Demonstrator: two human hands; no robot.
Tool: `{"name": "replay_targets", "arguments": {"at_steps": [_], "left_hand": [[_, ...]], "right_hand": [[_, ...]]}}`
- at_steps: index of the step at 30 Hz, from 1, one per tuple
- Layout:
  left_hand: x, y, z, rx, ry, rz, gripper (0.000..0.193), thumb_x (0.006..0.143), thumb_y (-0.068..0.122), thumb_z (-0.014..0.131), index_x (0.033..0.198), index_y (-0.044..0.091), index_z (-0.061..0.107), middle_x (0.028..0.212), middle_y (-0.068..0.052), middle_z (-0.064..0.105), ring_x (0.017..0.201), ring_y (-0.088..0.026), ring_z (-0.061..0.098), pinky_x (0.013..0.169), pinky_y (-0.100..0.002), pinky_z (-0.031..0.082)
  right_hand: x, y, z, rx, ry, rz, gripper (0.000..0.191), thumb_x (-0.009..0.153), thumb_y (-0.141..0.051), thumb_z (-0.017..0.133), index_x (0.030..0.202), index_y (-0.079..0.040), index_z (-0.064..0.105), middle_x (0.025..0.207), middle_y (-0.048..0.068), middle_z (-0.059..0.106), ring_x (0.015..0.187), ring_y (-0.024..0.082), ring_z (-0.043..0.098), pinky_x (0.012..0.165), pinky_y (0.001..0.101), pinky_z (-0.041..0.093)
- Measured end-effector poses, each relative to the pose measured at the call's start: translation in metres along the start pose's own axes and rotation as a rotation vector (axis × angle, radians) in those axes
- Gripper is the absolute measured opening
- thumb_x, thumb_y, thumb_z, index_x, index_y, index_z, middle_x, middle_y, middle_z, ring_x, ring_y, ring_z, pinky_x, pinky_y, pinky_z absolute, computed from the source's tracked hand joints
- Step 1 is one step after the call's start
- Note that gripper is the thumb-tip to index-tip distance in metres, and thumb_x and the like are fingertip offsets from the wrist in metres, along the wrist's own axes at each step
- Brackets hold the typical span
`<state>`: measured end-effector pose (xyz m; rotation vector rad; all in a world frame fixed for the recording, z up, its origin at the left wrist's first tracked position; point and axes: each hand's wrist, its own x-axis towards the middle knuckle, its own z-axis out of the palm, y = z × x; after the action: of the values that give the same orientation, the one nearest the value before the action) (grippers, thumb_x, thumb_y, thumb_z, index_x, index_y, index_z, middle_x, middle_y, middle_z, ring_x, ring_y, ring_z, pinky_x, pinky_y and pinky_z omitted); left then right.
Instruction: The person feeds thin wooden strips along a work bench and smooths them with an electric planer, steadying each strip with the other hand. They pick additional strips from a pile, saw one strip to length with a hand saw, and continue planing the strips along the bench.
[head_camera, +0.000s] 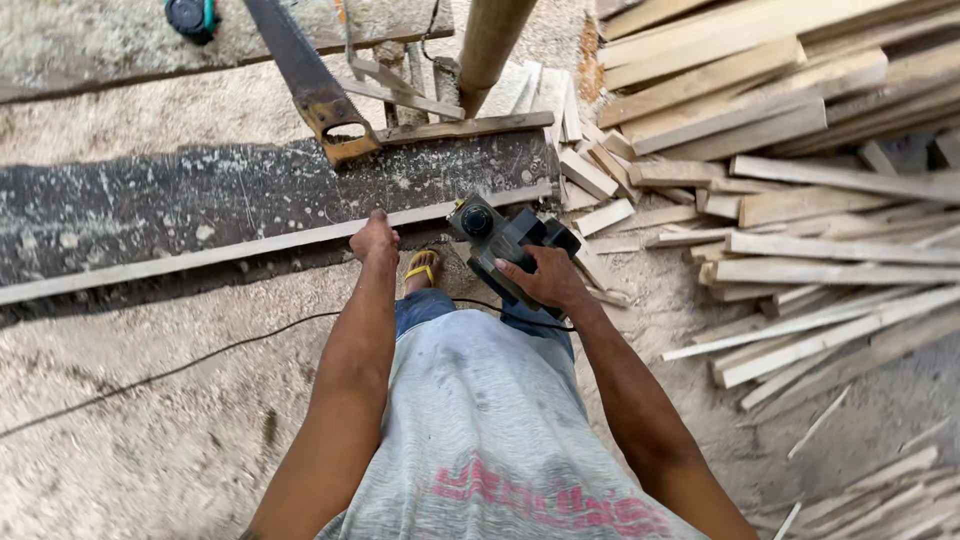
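Right hand (545, 280) wrapped around the rear handle of a black electric planer (505, 245), fingers curled tight over the grip — tool sitting at the near end of a long thin wooden strip (200, 255). Left hand (375, 238) closed down on that same strip just beside the planer, knuckles up, pressing it onto the dark workbench plank (180, 200).

Likely handling: planer dense and front-heavy for its size, rigid body, best held at the rear handle with the round front knob (477, 220) free for a 2nd hand; black cord (200, 355) trailing left across the floor, liable to snag. Strip light, narrow, probably springy along its length and prone to skating unless pinned close to the tool.

Bench surface rough, dark, flecked with dust. Handsaw (315, 90) lying across the bench top, handle toward the worker. 1 round post (490, 40) rising behind it. Floor buried in pale sawdust (150, 440) — soft, slippery underfoot, a yellow sandal (423, 268) showing below the bench. Right side crowded with stacked pale laths (800, 130) and loose offcuts, little standing room there.
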<state>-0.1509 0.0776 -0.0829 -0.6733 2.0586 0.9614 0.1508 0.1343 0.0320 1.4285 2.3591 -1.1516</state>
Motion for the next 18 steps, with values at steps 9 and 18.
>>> {"name": "replay_targets", "arguments": {"at_steps": [9,18], "left_hand": [[-0.014,-0.047,0.025,0.452,0.136,0.405,0.058,0.099,0.055,0.074,0.076,0.003,0.072,0.068,-0.012,0.072,0.064,-0.025,0.072,0.076,-0.044,0.056],[-0.039,-0.068,0.039,0.608,0.323,0.44,0.108,0.086,0.048,0.083,0.16,0.004,0.017,0.167,-0.014,0.012,0.144,-0.038,0.035,0.111,-0.047,0.044]], "right_hand": [[0.05,0.063,-0.088,-0.089,-0.359,-0.162,0.079,0.088,-0.068,0.064,0.114,0.006,0.071,0.072,0.02,0.073,0.064,0.029,0.074,0.062,0.0464,0.06],[0.091,0.154,-0.148,-0.363,-0.516,-0.287,0.069,0.088,-0.065,0.061,0.105,0.001,0.075,0.068,0.02,0.072,0.061,0.033,0.073,0.064,0.0473,0.059]]}}
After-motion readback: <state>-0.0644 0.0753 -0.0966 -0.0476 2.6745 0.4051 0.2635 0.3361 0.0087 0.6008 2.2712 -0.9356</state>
